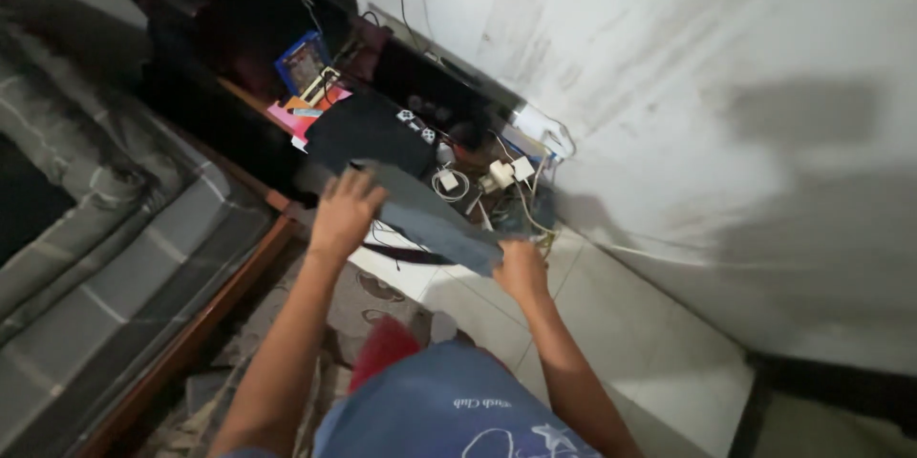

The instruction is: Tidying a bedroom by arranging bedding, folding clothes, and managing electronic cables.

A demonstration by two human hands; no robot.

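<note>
Here, the left hand (346,213) and the right hand (521,270) each close on one end of a flat grey-blue folded cloth (435,219), stretched between them. It looks soft, light and floppy, so the ends are good spots to grip. White chargers and cords (497,176) lie just past the hands.

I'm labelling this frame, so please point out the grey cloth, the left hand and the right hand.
grey cloth (435,214): head view, middle of the fabric between the hands.
left hand (346,213): head view, back of the hand.
right hand (521,270): head view, back of the hand.
</note>
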